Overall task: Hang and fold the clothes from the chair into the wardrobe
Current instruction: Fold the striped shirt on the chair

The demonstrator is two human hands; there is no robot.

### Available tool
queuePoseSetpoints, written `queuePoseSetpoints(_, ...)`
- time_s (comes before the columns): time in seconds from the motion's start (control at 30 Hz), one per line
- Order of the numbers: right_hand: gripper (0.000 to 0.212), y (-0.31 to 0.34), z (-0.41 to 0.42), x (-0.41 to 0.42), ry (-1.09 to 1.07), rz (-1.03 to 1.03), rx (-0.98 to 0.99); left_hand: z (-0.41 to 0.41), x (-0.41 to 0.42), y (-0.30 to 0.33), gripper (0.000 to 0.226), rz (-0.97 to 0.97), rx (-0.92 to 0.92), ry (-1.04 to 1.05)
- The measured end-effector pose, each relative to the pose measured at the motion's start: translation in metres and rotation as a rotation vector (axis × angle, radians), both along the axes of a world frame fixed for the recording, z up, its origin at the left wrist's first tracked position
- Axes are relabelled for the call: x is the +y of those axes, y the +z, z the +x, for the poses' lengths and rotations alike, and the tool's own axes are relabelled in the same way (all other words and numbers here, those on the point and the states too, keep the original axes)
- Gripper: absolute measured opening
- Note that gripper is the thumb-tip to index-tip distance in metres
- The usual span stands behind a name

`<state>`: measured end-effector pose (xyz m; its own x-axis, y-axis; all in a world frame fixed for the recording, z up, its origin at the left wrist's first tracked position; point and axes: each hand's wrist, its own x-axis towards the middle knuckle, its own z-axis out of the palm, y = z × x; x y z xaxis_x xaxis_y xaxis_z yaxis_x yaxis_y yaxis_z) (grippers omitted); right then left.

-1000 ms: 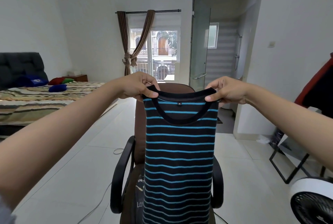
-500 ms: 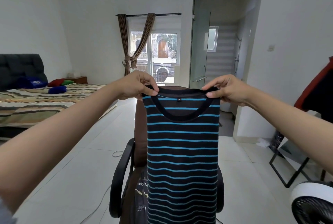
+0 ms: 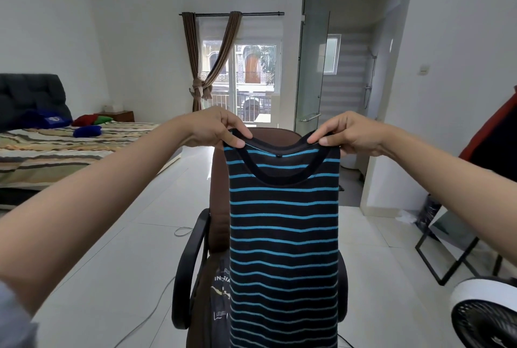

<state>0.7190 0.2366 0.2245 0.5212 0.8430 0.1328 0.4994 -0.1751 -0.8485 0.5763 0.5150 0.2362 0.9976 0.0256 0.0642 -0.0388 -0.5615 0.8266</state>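
Head view shows the left hand (image 3: 212,128) pinching the left shoulder of a striped shirt (image 3: 284,235), thumb in front, and the right hand (image 3: 347,133) pinching the right shoulder the same way. Both arms are stretched forward, so the shirt hangs straight down in front of a brown chair (image 3: 218,196). Another dark garment (image 3: 221,291) lies on the chair seat. A bed (image 3: 56,149) stands at the left, a fan (image 3: 486,311) low at the right.
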Motion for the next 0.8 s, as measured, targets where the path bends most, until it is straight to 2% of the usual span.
queuePoseSetpoints(0.17, 0.021, -0.008, 0.001, 0.015, -0.029, -0.022, 0.041, 0.002, 0.011, -0.007, 0.017, 0.082, 0.044, -0.009)
queuePoseSetpoints(0.33, 0.019, -0.022, 0.006, 0.033, -0.097, -0.052, -0.032, 0.007, 0.028, -0.022, 0.014, 0.179, 0.018, -0.003)
queuePoseSetpoints(0.6, 0.019, -0.039, 0.033, 0.063, -0.175, -0.011, 0.006, 0.041, 0.057, -0.042, 0.018, 0.053, -0.055, 0.024)
queuePoseSetpoints(0.8, 0.02, -0.047, 0.079, 0.091, -0.124, 0.062, 0.181, 0.096, 0.083, -0.045, 0.019, 0.015, -0.016, 0.025)
